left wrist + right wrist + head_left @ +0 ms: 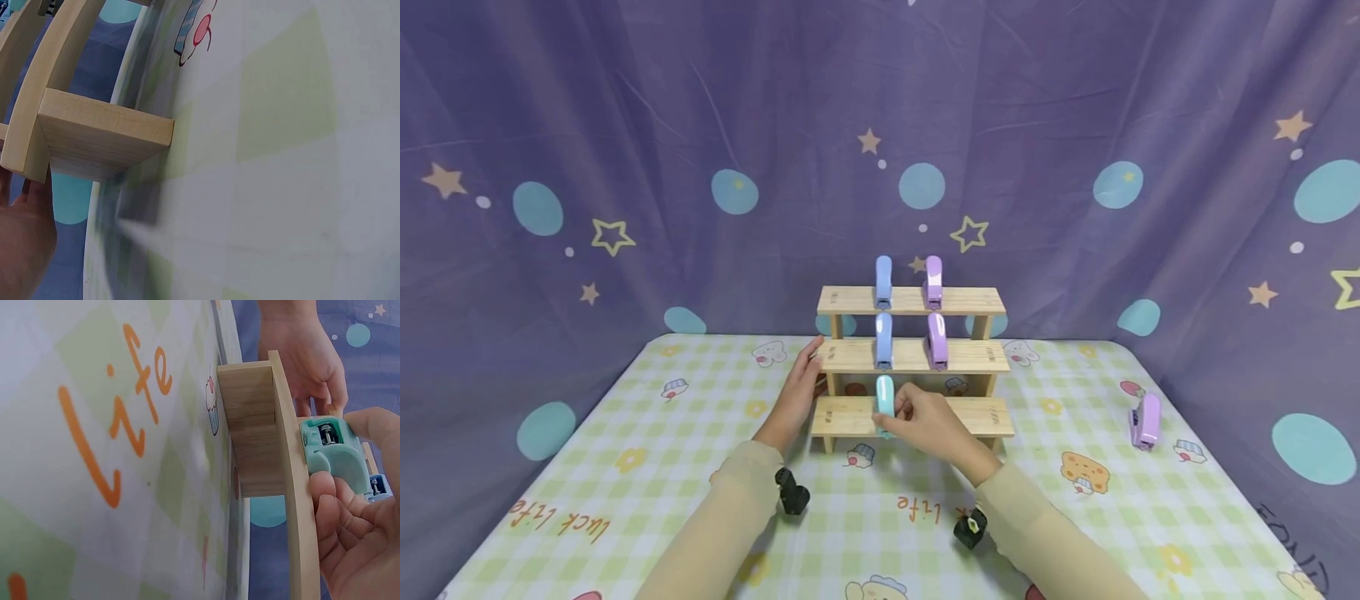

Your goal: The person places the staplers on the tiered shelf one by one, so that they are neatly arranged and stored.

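A mint-green mini stapler (pixel 885 394) stands on the lowest board of a wooden three-tier display stand (pixel 842 408). My right hand (pixel 925 421) pinches it between thumb and fingers; in the right wrist view the stapler's (pixel 344 456) front end, with a metal spring inside, faces the camera. At the stand's left side, my left hand (pixel 795 396) grips the end of the middle board, fingers partly hidden behind the wood. Two blue staplers (pixel 883 342) and two purple staplers (pixel 937 342) stand in columns on the middle and top boards.
Another purple stapler (pixel 1145 422) is on the checked tablecloth (pixel 685 467) at the right. Behind the table hangs a purple curtain (pixel 805 108) with stars and dots. Black wrist-camera mounts (pixel 792 493) sit by both sleeves.
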`<state>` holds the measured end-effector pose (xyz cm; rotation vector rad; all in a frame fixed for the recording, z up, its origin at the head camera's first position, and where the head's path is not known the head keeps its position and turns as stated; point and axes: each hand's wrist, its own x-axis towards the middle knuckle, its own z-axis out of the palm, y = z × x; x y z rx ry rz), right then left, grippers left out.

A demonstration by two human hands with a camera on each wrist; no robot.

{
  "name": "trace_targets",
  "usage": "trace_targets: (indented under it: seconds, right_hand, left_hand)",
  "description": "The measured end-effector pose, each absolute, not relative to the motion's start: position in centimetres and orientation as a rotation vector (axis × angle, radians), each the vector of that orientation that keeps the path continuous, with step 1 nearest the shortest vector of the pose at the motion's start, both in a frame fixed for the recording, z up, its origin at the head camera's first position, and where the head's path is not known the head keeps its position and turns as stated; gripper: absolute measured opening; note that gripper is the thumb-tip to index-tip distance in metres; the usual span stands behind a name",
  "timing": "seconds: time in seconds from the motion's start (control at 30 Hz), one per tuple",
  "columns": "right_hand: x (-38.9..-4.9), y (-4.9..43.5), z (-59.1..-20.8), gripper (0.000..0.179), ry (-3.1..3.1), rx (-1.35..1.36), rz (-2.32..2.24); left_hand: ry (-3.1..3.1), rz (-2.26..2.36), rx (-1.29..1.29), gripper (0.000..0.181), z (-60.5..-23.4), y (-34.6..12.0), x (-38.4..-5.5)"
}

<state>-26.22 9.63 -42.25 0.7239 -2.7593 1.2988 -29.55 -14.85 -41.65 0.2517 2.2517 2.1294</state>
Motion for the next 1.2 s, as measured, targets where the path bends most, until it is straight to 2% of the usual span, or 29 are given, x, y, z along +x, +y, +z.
trace_targets:
  seconds: [0.1,0.3,0.57,0.97,1.2]
  right_hand:
    - [-26.3,9.6,-42.2,0.036,-2.772,0.715,1.303]
    - [-26.5,9.5,-42.1,0.039,-2.799,0.698,1.321]
    - [-26.6,9.4,-42.0,0.039,-2.806,0.682,1.32]
    - [-26.5,9.6,-42.1,0.043,-2.815,0.666,1.35]
    - [-26.1,9.9,-41.7,0.046,-2.812,0.678,1.366]
  left_hand:
    - [2.254,2.112,0.252,0.051,-40.8,-14.8,-29.0]
    - [2.296,2.138,0.274,0.051,-43.0,-15.1,-30.4]
    - [2.328,2.129,0.299,0.051,-43.3,-15.1,-30.6]
    - [2.282,2.079,0.289,0.052,-40.3,-14.7,-28.6]
    - [2.272,2.091,0.271,0.051,-40.3,-14.7,-28.6]
